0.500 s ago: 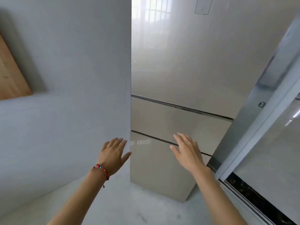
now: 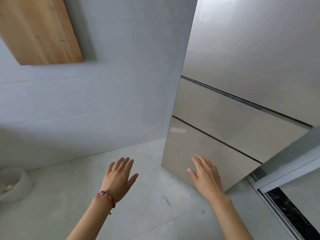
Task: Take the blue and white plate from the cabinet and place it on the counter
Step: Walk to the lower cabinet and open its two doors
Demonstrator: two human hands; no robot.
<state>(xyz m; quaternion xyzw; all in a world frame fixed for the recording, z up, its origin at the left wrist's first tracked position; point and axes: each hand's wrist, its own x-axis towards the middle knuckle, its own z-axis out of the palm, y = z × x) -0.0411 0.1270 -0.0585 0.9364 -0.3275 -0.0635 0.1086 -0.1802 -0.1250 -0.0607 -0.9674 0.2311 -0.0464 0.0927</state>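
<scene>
No blue and white plate shows in the head view. My left hand (image 2: pixel 119 177), with a red bead bracelet on its wrist, is held out over the pale floor with fingers spread and nothing in it. My right hand (image 2: pixel 206 175) is also open and empty, stretched in front of the lowest drawer of a tall beige fridge (image 2: pixel 242 66). A wooden cabinet (image 2: pixel 36 30) hangs on the grey wall at the upper left; only its side and underside show.
The grey tiled wall (image 2: pixel 103 101) fills the left and middle. A white rounded object (image 2: pixel 12 184) sits on the floor at the left edge. A door frame with a dark marble threshold (image 2: pixel 285 210) runs along the lower right.
The view has swung left and down: the fridge now sits further right, more of the wooden cabinet and floor show, and the white object has come into view. Both hands stay open.
</scene>
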